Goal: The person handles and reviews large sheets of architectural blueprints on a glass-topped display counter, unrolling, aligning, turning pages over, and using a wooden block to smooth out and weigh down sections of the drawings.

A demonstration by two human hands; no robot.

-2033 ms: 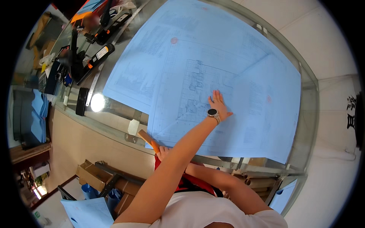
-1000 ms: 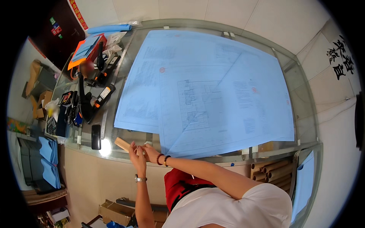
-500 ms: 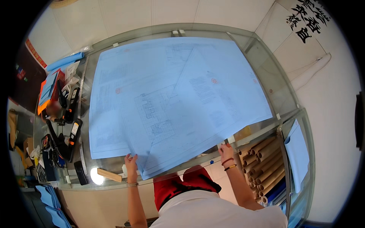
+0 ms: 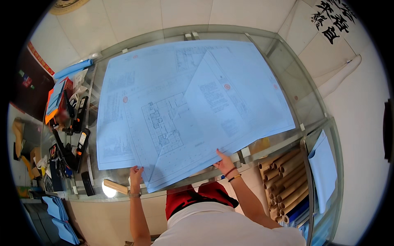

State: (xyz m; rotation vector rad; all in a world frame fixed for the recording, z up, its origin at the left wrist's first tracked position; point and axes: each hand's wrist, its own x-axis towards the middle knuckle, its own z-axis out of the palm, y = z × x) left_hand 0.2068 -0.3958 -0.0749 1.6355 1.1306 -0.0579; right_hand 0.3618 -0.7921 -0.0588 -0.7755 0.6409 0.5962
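Left of the drawings, a phone and a wooden block lie on the glass table; the block was at the person's hands a second ago and now rests free of them. The left hand stays at the drawings' near-left edge, fingers bunched together; whether they pinch paper cannot be told. The drawings cover the middle of the table, their near corner slightly further left than half a second ago and the plan's lines showing darker. The right hand has come leftward along the drawings' near edge, its digits spread, one lying over the paper; a grip there cannot be confirmed. Right of the drawings, brown tubes are stacked below.
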